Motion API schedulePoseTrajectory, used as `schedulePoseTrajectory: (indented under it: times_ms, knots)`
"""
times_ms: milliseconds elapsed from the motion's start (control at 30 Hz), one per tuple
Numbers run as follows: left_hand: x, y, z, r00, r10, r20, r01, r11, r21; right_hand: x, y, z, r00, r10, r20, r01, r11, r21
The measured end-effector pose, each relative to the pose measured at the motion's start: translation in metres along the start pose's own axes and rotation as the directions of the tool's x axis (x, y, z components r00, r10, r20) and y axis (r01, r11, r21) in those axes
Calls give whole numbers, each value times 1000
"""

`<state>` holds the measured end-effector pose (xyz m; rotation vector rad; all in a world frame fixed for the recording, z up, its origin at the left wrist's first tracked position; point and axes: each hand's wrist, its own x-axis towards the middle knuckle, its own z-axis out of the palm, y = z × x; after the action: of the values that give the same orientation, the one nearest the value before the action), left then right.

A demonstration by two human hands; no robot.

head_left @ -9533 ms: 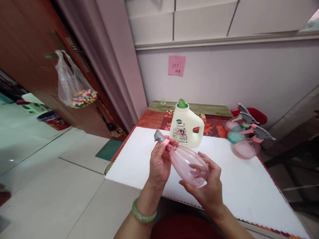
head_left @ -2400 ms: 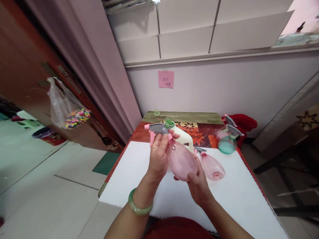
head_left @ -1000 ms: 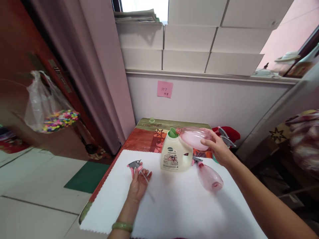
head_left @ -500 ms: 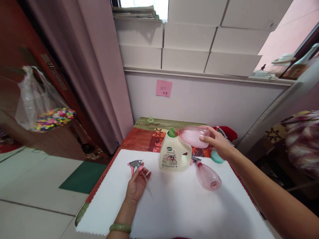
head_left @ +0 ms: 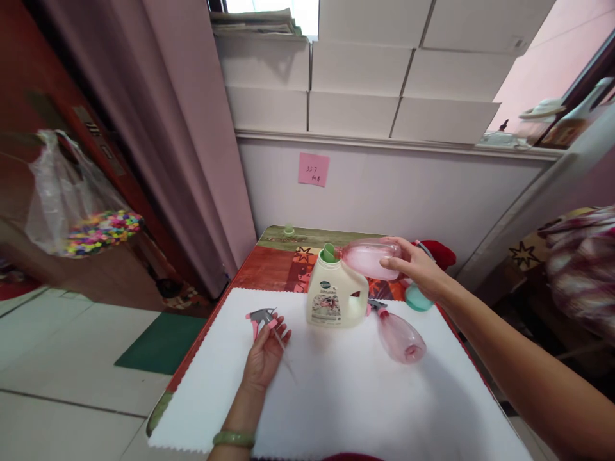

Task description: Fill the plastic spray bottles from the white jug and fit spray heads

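My right hand is wrapped round a clear pink bottle, tipped on its side, with whitish liquid inside. The bottle's neck meets the green spout of a cream detergent jug that stands upright on the white mat. In my left hand is a grey and pink spray nozzle, pinched below its head, its thin tube slanting down to the right. A second pink spray bottle, with its own nozzle on, lies on the mat right of the jug.
A white mat covers the near part of the table. Behind the right hand are a teal round object and a red item. A small green cap sits at the back left, below a pink note.
The view has shifted slightly. The pink bottle stays tipped at the jug's spout, and my left hand keeps its hold on the spray nozzle.
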<state>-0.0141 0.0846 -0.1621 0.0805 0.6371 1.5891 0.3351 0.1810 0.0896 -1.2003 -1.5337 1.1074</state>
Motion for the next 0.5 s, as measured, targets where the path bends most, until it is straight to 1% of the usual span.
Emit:
schedulePoseTrajectory:
  times_ms: [200,300,500]
  knots:
    - [0,0,-2,1000,-2,10,2,1000,4,1,2,-2,1000,-1,5,1,1000,-5]
    - [-1,1,-3,1000,-2,27,3,1000,-22,1,0,-3,1000,6,6,-6,1000,-23]
    - [-3,4,-4,1000,13,27,-11,997,-76,0,-5,-1,1000,23,13,-23,1000,-15]
